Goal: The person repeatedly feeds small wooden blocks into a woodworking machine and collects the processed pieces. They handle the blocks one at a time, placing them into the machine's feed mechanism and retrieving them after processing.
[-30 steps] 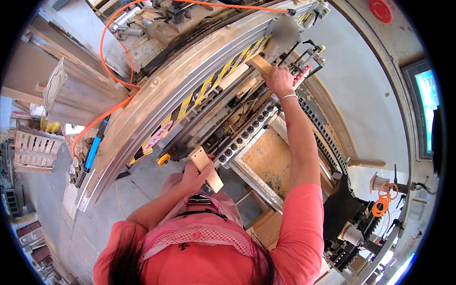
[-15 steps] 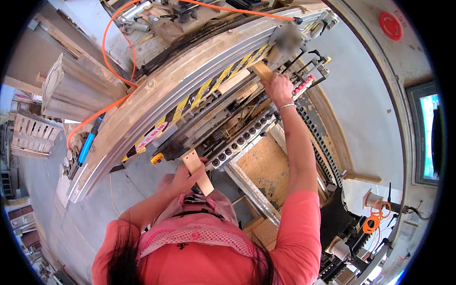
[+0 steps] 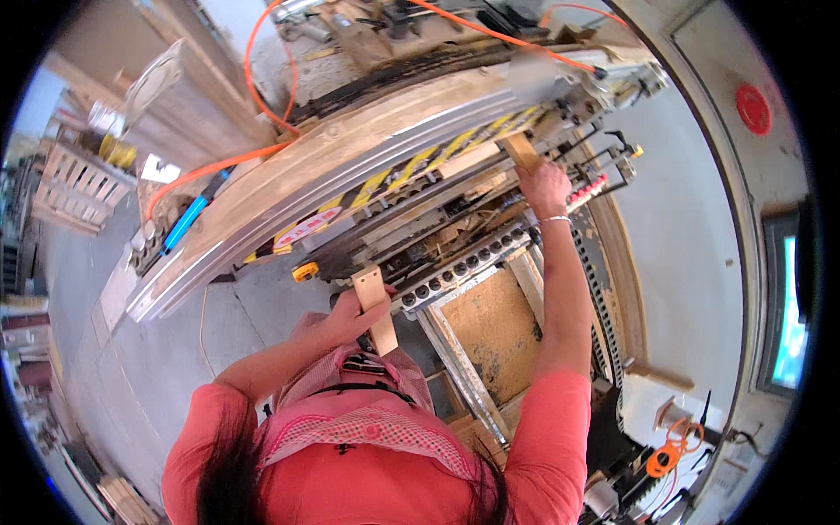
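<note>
In my left hand (image 3: 352,317) is a short pale wooden board (image 3: 371,289) with small holes near its upper end, held in front of my body with the fingers closed round it. My right arm reaches far forward into a woodworking machine. There my right hand (image 3: 546,185) grips the near end of another wooden piece (image 3: 522,152), whose far end meets the machine's rail under a yellow-and-black striped band (image 3: 411,168). A long pale strip of wood (image 3: 470,163) lies beside that piece.
A row of black round rollers (image 3: 459,266) and a sawdust-covered tray (image 3: 490,328) sit below my right arm. A black chain track (image 3: 604,319) runs on the right. An orange hose (image 3: 210,166) crosses the machine's wooden beam (image 3: 350,131). A red button (image 3: 752,109) is at the upper right.
The whole view has shifted, so the machine appears slightly lower and further right. Both hands keep their hold on the wooden pieces, with little other visible movement.
</note>
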